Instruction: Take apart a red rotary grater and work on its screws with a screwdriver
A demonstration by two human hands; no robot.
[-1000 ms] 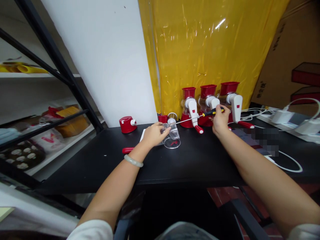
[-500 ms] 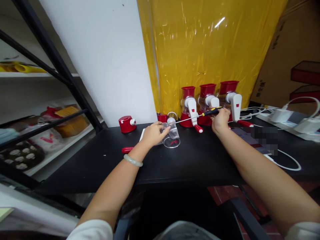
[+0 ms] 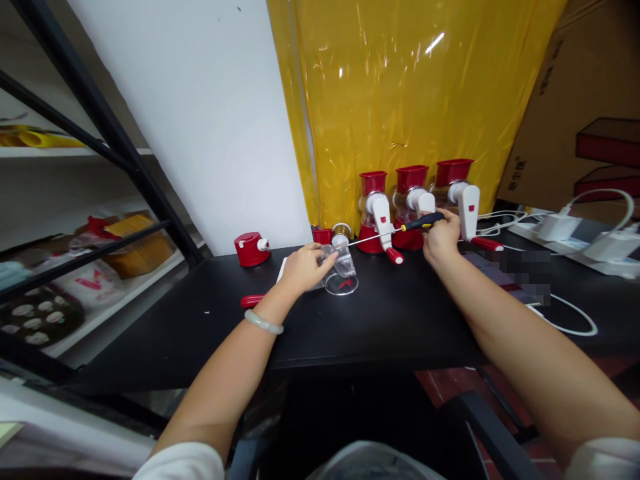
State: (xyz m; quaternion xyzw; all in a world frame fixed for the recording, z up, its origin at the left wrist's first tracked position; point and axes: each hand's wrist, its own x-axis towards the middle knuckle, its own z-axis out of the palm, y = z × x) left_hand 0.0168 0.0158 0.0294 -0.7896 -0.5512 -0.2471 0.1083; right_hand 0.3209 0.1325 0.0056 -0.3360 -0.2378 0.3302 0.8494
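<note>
My left hand [image 3: 306, 268] grips a clear plastic grater body [image 3: 345, 263] lying on the black table, its round rim toward me. From the right, my right hand [image 3: 442, 235] holds a screwdriver [image 3: 423, 221] by its black and yellow handle. The long shaft points left, its tip at or close to the clear body's far side; contact is hard to make out. Just behind sit a metal grater drum [image 3: 341, 233] and a small red part [image 3: 323, 236]. Beside my left wrist, a red handle [image 3: 253, 301] sticks out, with a white part mostly hidden by the hand.
Three red and white rotary graters stand along the back; the leftmost grater [image 3: 374, 212] is nearest the screwdriver. A red base [image 3: 253, 249] sits at the back left. White cables, a power strip [image 3: 565, 240] and a dark flat device [image 3: 500, 275] lie on the right.
The screwdriver's handle has turned slightly in my right hand, showing more black. The whole view has shifted a little; my left hand keeps its hold on the clear body.
</note>
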